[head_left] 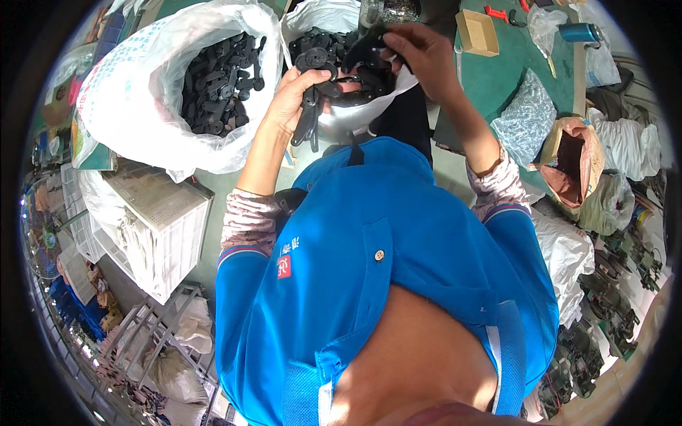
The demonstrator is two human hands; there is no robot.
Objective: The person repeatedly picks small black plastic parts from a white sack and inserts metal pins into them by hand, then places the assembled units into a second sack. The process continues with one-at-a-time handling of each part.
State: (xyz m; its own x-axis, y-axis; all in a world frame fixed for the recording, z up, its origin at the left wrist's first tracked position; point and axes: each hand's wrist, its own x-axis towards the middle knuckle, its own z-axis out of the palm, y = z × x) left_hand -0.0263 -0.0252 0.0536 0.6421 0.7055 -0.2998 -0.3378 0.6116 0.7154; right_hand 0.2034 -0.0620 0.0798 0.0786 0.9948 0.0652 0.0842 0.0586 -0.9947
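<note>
My left hand (290,99) is closed on several flat black plastic parts (315,62) with round ends; some hang down below the fingers. Pinched between the fingers of my right hand (432,60) is a curved black plastic piece (368,51). Both hands are over a white plastic bag (355,117) that has more black parts in it. To the left stands a larger white bag (128,92), its mouth wide, holding a heap of similar black parts (220,89).
A green worktable (508,74) on the right carries an open cardboard box (477,33), a red-handled tool (496,13), a blue can (579,33) and bubble wrap (526,117). A brown sack (572,160) is at its near edge. White crates (163,220) stand at left.
</note>
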